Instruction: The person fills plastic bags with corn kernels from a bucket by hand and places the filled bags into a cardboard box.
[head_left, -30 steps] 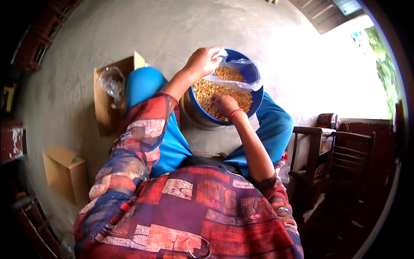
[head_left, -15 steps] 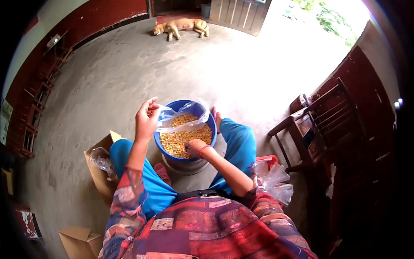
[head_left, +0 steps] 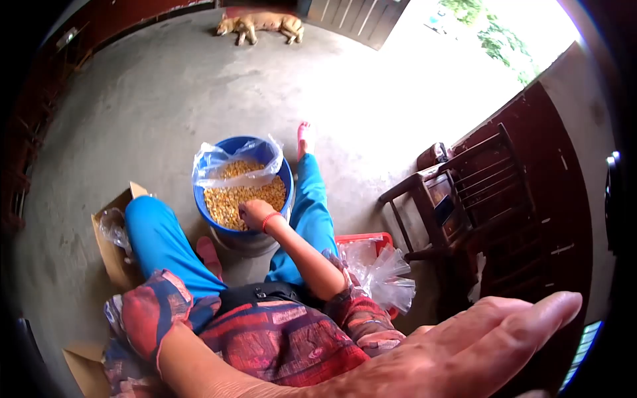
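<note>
Yellow kernels (head_left: 222, 202) lie in a blue bucket (head_left: 288, 182) between the person's legs. A clear plastic bag (head_left: 232, 174) rests across the far part of the kernels and hangs over the left rim. My right hand (head_left: 255, 214), with a red band at the wrist, is at the near right part of the kernels; its fingers are curled together, and what they hold, if anything, is hidden. Large and close to the camera at the lower right, my left hand (head_left: 458, 348) has its fingers stretched out, with nothing visible in it.
A cardboard box (head_left: 109, 255) with clear plastic stands left of the legs, another box (head_left: 89, 371) nearer. At the right are a red basket (head_left: 363, 237) with clear bags (head_left: 385, 282) and a wooden chair (head_left: 424, 212). A dog (head_left: 262, 24) lies on the far floor.
My left hand has let go of the bag and swung up close to the camera, toward the lower right. My right hand stays at the kernels. The view has shifted, and the bag spreads over the left rim.
</note>
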Tool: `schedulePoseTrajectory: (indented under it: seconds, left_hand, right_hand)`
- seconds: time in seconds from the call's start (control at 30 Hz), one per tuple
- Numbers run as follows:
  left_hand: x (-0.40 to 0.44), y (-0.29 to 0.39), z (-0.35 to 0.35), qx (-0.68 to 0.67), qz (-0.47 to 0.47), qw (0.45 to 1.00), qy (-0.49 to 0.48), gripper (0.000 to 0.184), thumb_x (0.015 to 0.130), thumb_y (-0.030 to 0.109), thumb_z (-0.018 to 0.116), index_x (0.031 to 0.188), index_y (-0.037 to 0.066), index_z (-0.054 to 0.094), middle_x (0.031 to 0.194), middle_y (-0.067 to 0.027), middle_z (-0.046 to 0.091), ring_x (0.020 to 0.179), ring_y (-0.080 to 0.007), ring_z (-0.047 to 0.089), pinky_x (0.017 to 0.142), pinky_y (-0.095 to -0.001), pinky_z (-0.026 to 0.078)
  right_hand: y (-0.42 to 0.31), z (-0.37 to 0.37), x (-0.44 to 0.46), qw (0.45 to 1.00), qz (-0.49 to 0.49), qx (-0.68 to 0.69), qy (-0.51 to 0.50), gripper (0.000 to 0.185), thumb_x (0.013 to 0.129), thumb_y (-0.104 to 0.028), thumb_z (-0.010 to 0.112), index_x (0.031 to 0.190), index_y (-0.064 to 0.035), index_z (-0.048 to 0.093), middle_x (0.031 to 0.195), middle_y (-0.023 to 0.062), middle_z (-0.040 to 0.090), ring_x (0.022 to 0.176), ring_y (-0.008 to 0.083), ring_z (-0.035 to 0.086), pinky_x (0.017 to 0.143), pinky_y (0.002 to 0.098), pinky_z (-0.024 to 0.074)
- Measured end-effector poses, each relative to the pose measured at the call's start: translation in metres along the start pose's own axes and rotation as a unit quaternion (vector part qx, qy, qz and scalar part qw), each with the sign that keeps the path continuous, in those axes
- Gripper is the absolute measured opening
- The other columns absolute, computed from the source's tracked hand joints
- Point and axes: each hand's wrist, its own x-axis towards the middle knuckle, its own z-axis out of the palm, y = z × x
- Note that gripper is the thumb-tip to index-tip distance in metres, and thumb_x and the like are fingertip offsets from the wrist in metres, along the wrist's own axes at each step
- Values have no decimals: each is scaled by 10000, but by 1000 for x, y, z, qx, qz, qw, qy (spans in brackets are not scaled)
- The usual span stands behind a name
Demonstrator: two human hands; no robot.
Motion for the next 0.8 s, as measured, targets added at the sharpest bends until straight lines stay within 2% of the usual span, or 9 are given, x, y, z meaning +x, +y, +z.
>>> schedulePoseTrajectory:
  seconds: [0.17,0.3,0.37,0.5,0.6,0.67,0.7,0.73,0.8]
  left_hand:
    - [-4,-22,1,40,-54,995,-70,564,852,342,362,1246,-48,263,1094,-214,474,898,-241,511,767,-350,427]
    - [-9,-35,1,91,-88,987,-100,544,834,310,390,1216,-65,295,1075,-213,486,896,-250,511,759,-347,430]
    - [-13,-39,-1,116,-96,982,-112,533,826,295,405,1201,-73,311,1066,-212,492,895,-255,511,755,-346,432]
    - [-18,-43,-14,172,-116,972,-113,513,808,263,433,1171,-89,344,1047,-211,504,893,-265,512,746,-343,435]
    - [-20,-42,-31,246,-135,954,-110,498,795,239,454,1148,-101,368,1033,-210,513,891,-272,512,740,-341,437]
    - [-26,-42,-59,339,-146,926,-78,487,786,223,468,1133,-109,384,1023,-210,519,890,-277,512,736,-339,438]
    - [-33,-46,-79,395,-132,908,-47,424,674,118,507,1023,-119,464,994,-196,521,861,-275,502,743,-317,423]
    - [-46,-62,-104,480,-46,876,-14,333,674,133,516,923,-87,527,995,-185,520,868,-267,502,757,-331,427]
    - [-66,-61,-160,608,-168,776,-19,355,674,111,525,985,-59,540,991,-155,535,878,-253,519,772,-338,441]
  right_hand:
    - [3,0,4,999,-7,17,-27,168,758,-200,495,808,-72,591,760,168,603,743,340,575,662,432,445]
    - [-6,-10,-1,998,62,-1,8,256,762,-113,422,976,-83,558,821,231,594,807,377,579,704,452,452]
    - [-4,-11,-1,997,68,-33,9,293,762,-96,408,1027,-19,503,822,243,592,803,384,581,709,456,461]
    - [-5,-10,2,989,105,-82,-67,217,780,-115,410,905,-7,551,898,225,596,856,355,587,731,433,480]
    - [-12,-19,2,984,82,-98,-122,234,766,-120,422,940,-9,533,886,239,589,861,369,577,741,447,464]
    - [-12,-19,5,982,83,-104,-136,246,771,-130,423,954,-8,534,909,235,587,879,365,573,743,439,465]
    - [-9,-14,8,977,84,-125,-153,262,804,-165,403,953,-33,575,958,196,597,901,340,581,757,426,475]
    - [-6,-11,12,977,76,-123,-157,262,804,-165,403,953,-33,575,958,196,597,901,340,581,757,426,475]
    - [0,-6,15,963,73,-148,-213,286,822,-220,405,965,-35,569,953,198,597,893,336,583,742,433,471]
